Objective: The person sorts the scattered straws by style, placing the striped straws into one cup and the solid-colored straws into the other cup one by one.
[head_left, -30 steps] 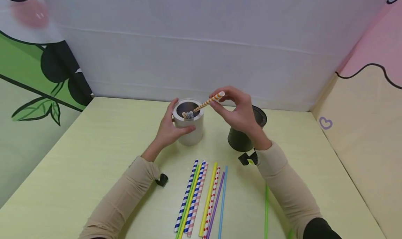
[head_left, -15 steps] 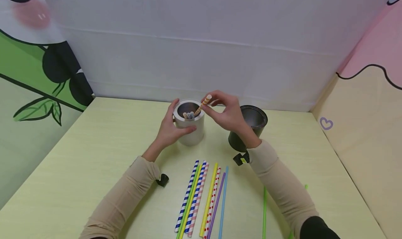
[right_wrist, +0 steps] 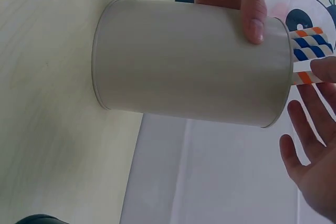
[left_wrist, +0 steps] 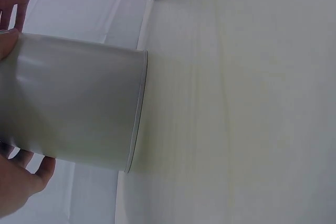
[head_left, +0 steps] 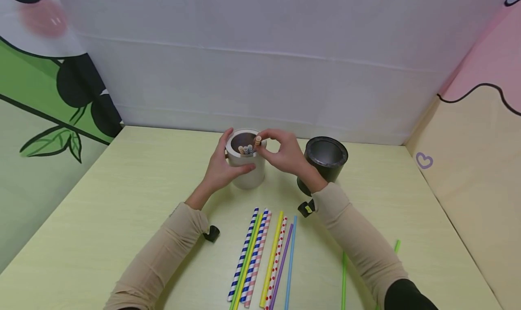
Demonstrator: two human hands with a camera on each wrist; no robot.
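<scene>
My left hand (head_left: pixel 220 172) grips a white cylindrical can (head_left: pixel 250 178) by its side, thumb across the front. Several striped paper straws (head_left: pixel 245 150), orange-and-white and blue-and-white, stick out at the near rim. Over the right side of the opening, my right hand (head_left: pixel 286 155) pinches an orange-striped paper straw (head_left: pixel 258 140) between thumb and forefinger. In the right wrist view this straw (right_wrist: pixel 303 77) enters the can (right_wrist: pixel 194 61) beside the other straws. Its lower part is hidden inside the can.
Right of the white can stands a black can (head_left: pixel 325 154), partly behind my right wrist. Toward the front lies a row of straws: blue-striped, green, yellow, pink-striped, red-dotted (head_left: pixel 278 251), purple and light blue (head_left: pixel 291 260). Green straws (head_left: pixel 343 278) lie by my right sleeve. A pale wall closes the back.
My right hand has moved left and down, lowering the orange-striped straw into the white can and turning it more upright. My left hand has stayed on the can.
</scene>
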